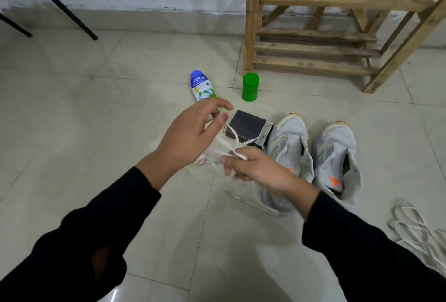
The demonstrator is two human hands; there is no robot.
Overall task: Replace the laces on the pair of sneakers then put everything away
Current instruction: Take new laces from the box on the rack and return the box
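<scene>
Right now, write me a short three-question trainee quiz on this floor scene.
1. True or false: the green jar stands upright near a leg of the wooden rack.
2. Multiple choice: the left-hand grip and the right-hand grip both hold: A) a white lace; B) a powder bottle; C) a pair of scissors.
3. Count: how many grey sneakers are in view?

Key: 1 true; 2 A; 3 two.
</scene>
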